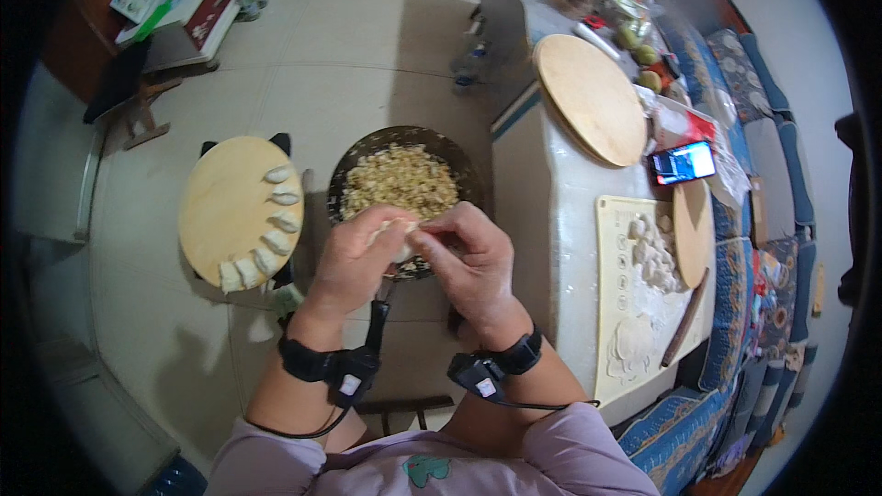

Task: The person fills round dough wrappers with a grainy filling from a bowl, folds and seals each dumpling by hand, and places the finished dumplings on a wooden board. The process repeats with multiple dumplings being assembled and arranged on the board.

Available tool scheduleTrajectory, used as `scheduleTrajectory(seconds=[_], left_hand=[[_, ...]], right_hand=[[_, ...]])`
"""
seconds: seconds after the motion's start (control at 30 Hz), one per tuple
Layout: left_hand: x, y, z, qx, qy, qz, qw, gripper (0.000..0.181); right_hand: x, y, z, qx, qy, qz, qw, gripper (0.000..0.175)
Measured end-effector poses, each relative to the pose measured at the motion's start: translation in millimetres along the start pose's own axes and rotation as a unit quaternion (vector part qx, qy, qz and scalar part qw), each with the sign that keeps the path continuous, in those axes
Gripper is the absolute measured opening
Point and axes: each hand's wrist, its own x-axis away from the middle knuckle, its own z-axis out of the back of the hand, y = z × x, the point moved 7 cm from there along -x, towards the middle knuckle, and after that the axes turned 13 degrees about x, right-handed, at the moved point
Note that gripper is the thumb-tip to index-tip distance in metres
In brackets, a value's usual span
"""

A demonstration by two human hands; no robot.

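Observation:
Over the near part of a dark pan of chopped filling, my left hand holds a piece of filled dough. The thumb and fingers of my right hand pinch the dough's right edge, and the hands partly hide it. To the left of the pan, a round wooden board carries several shaped dumplings along its right and lower edge.
At right stands a covered table with a floured mat, dough pieces, flat wrappers, a rolling pin, a lit phone and a large round board. A wooden stool stands at upper left.

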Motion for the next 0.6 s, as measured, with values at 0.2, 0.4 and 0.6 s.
scheduleTrajectory(seconds=[0.2,0.4,0.6], left_hand=[[2,-8,-10,0.123,-0.021,0.033,0.992,0.036],[1,-27,-13,0.183,-0.007,0.049,0.982,0.034],[0,-29,-5,0.095,0.021,0.016,0.995,0.033]], right_hand=[[-4,9,2,-0.017,-0.020,-0.004,1.000,0.017],[2,23,-27,-0.173,-0.149,-0.061,0.972,0.044],[6,39,-39,-0.170,-0.166,-0.126,0.963,0.041]])
